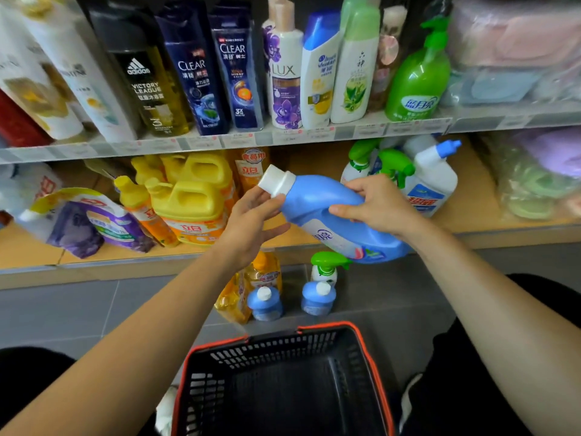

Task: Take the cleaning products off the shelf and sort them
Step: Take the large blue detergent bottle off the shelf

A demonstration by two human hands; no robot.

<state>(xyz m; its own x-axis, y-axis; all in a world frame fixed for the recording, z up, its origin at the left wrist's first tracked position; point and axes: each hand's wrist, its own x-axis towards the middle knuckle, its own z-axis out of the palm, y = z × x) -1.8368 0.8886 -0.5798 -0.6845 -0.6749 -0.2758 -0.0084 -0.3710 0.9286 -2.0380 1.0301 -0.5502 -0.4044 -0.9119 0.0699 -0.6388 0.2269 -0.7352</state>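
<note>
A large blue detergent bottle [317, 212] with a white cap is tilted in the air in front of the lower shelf [490, 234], cap pointing up and left. My right hand [380, 206] grips its handle side. Under the neck, my left hand [254, 215] touches the white cap with its fingers apart. On the floor below stand two small blue bottles [264, 305] [317, 298], an orange dish-soap bottle [264, 272], a yellow refill pouch [232, 298] and a green-trigger spray bottle [325, 269].
A black basket with an orange rim [283, 335] sits on the grey floor between my knees. The lower shelf holds yellow jugs [191, 199], a purple pouch [94, 225], spray bottles and a white toilet cleaner [430, 180]. Shampoos line the upper shelf [220, 141].
</note>
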